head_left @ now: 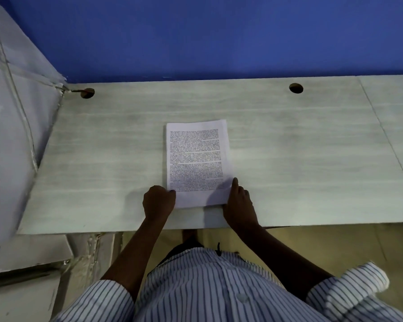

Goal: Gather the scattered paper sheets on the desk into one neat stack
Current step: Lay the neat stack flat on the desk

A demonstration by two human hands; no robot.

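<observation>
I have the stack in the middle of the bench, lying flat with printed text facing up and its long sides running away from me. The sheets sit almost square; a thin sliver of a lower sheet shows along the far and right edges.

My left hand is at the near left corner, fingers curled tight, with one tip on the top sheet so that it pinches that corner. How far the other fingers reach under, I cannot tell.

My right hand rests against the near right corner with one finger straight along the right edge. It presses the side and grips nothing.

Two round holes are cut near the bench's far edge, one to the left and one to the right. Behind them stands a blue wall. My striped shirt fills the bottom of the view.
</observation>
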